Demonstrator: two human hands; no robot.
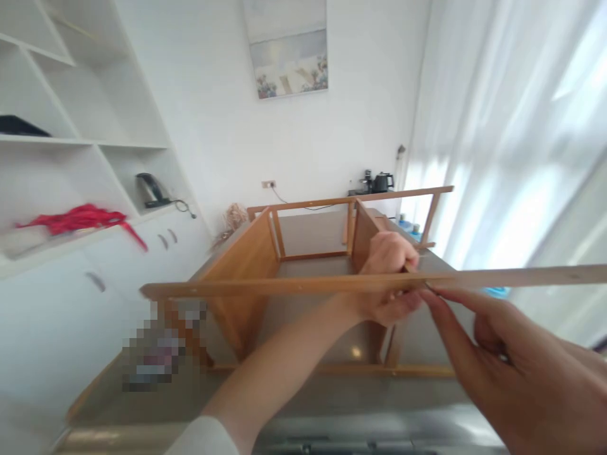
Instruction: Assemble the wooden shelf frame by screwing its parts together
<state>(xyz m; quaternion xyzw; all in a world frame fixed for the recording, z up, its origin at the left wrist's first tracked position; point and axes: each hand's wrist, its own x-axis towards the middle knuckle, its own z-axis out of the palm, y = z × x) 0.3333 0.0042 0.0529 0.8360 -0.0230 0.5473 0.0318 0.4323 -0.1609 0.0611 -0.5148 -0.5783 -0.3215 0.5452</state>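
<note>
A long thin wooden rail (294,285) runs across the view, held level above a half-built wooden frame (246,265) that stands on a grey table (332,404). My left hand (391,278) is closed around the rail near its middle. My right hand (478,341) reaches in from the lower right, its fingers pinched on a small thin thing at the rail's underside (429,289), right beside the left hand. What that thing is I cannot make out.
White shelving and cabinets (95,189) stand at the left, with a red cloth (78,218) and a kettle (149,188) on them. A second kettle (382,182) sits at the back wall. Sheer curtains (512,139) fill the right. A picture (288,47) hangs on the wall.
</note>
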